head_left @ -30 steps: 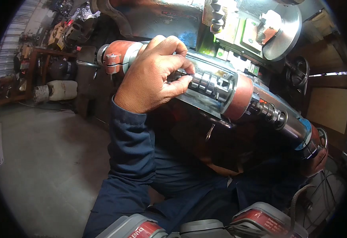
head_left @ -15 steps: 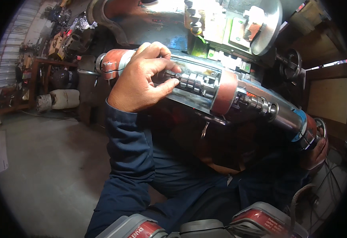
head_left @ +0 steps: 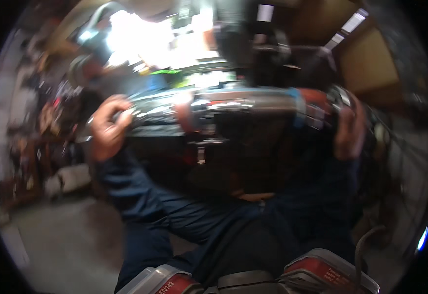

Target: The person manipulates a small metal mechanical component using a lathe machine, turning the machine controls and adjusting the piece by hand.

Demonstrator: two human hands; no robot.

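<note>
"In the middle of the view, is the metal shaft (head_left: 231, 104) located?"

"It is; it is laid crosswise, shown on either side of the reddish collar (head_left: 184, 113); a grey cylinder (head_left: 275, 103) is noted to its right."

"The fingers?"

"Those of the left hand (head_left: 108, 127) are curled narrowly at the left end; whether anything is pinched cannot be told (blur is recorded throughout); the right hand (head_left: 351, 128) is placed at the silver wheel (head_left: 340, 95), its grip unclear."

"Progress?"

"Mounting is judged done; handling is judged unfinished, both hands being applied; surface condition cannot be assessed."
</note>
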